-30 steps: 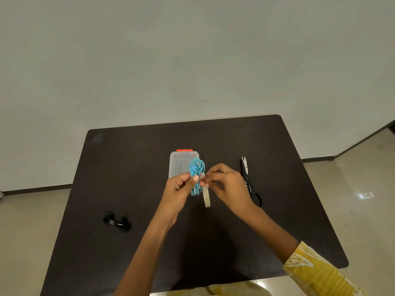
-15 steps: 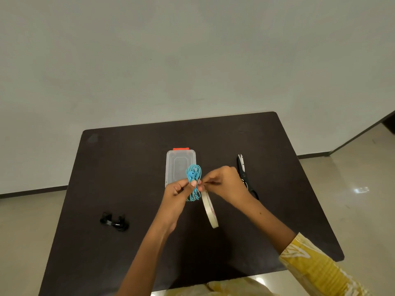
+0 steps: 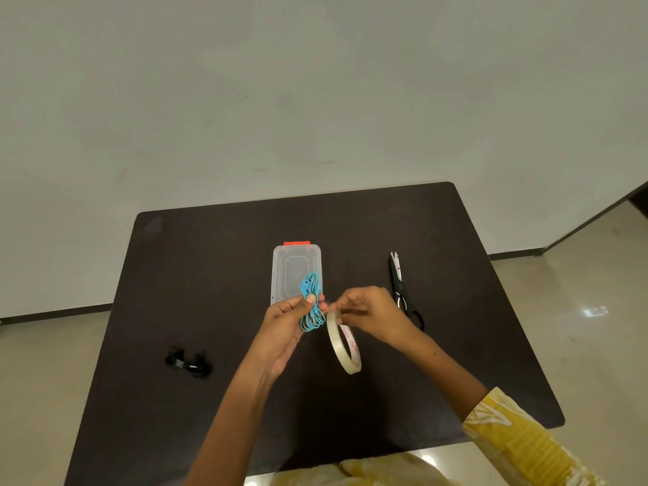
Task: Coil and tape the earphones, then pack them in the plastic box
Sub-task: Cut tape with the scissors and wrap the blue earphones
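Turquoise earphones (image 3: 310, 305), coiled into a long bundle, are sitting in the left hand (image 3: 285, 327); its thumb and fingers are closing around the middle of the bundle and holding it above the dark surface (image 3: 456, 345). The upper loop of the bundle is overlapping the near end of the clear plastic box (image 3: 296, 271) in the picture. This box is lying near the centre of the surface, its lid on, with an orange latch at its 12 o'clock end.

The right hand (image 3: 371, 313) is staying at 3 o'clock of the earphones, very near them. Its fingertips are pinching together at the top of a roll of clear tape (image 3: 343, 342), which is hanging below this hand. I cannot tell if a free strip of tape is reaching the cable.

Black scissors (image 3: 401, 287) are lying at 3 o'clock of the box, partly under the right hand. A second pair of earphones, black (image 3: 188, 361), is lying well apart at 8 o'clock of the box.
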Demonstrator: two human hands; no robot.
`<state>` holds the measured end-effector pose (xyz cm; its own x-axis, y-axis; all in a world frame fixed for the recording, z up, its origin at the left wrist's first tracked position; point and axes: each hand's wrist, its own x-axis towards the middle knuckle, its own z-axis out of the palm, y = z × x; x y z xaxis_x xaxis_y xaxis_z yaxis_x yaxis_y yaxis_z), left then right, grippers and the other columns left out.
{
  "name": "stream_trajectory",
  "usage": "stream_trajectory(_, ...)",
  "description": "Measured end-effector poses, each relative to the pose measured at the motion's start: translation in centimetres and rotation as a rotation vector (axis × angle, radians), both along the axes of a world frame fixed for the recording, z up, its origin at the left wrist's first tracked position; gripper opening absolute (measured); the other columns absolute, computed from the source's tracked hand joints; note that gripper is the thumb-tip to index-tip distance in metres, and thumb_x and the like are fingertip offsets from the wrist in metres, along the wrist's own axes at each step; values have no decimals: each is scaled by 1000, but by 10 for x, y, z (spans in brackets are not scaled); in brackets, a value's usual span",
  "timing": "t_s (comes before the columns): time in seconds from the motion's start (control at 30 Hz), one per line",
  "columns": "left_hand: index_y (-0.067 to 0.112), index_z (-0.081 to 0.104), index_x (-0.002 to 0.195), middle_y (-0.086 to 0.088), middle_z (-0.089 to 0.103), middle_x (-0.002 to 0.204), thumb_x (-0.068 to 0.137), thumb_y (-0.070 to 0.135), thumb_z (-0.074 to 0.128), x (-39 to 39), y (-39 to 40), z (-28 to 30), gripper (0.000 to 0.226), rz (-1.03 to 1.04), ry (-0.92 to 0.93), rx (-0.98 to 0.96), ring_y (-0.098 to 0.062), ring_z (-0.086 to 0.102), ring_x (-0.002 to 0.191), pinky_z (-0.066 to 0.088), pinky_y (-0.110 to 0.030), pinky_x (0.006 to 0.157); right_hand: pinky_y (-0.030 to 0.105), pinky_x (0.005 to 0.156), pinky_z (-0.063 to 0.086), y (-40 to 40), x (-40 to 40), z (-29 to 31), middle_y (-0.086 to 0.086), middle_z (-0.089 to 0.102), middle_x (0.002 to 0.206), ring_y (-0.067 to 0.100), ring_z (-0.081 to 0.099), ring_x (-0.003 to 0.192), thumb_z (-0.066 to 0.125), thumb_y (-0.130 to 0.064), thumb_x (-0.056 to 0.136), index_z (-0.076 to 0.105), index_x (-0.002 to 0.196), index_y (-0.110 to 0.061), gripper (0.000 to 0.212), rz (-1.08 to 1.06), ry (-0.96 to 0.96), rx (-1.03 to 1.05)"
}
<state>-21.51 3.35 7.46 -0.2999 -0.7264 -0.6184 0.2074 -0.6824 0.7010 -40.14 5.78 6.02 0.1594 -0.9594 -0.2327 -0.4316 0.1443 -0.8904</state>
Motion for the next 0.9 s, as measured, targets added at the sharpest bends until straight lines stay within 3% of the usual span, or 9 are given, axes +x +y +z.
stream_trajectory(0.13, 1, 63, 115, -19, 69, 110, 91, 12, 57, 0, -2, 4, 27, 19, 14, 0, -26, 68, 103, 54, -34, 90, 20, 83, 55, 1, 4, -11, 4, 74, 91, 8, 69, 86, 72, -6, 80, 73, 95, -8, 15, -39, 25, -93)
stream_trajectory(0.33, 4, 66, 107, -16, 72, 103, 90, 9, 58, 1, -11, 21, 20, 44, 96, 14, -24, 71, 94, 59, -25, 68, 23, 83, 54, 5, -4, -34, 4, 74, 93, 9, 68, 85, 70, -11, 82, 74, 97, -9, 15, -92, 151, -55)
stream_trajectory(0.57, 7, 64, 111, -13, 73, 104, 86, 10, 61, -7, -15, 38, 26, 16, 149, -11, -23, 71, 96, 54, -33, 85, 27, 80, 54, 11, -14, -62, 12, 73, 98, 20, 68, 87, 67, -12, 86, 72, 106, -4, 21, -175, 260, 141)
stream_trajectory(0.77, 6, 65, 108, -9, 75, 95, 91, 7, 58, -28, -7, 43, 19, -16, 126, -71, -23, 71, 95, 58, -22, 68, 23, 64, 55, 15, -23, -74, 20, 71, 99, 28, 69, 88, 61, -6, 89, 69, 106, 2, 21, -296, 143, 260)
stream_trajectory(0.9, 3, 66, 105, -8, 75, 95, 92, 8, 55, -41, -2, 43, 17, -69, 87, -108, -23, 70, 97, 57, -21, 75, 35, 81, 56, 20, -34, -79, 20, 70, 104, 27, 67, 97, 55, -11, 94, 68, 105, 3, 22, -502, 0, 289)
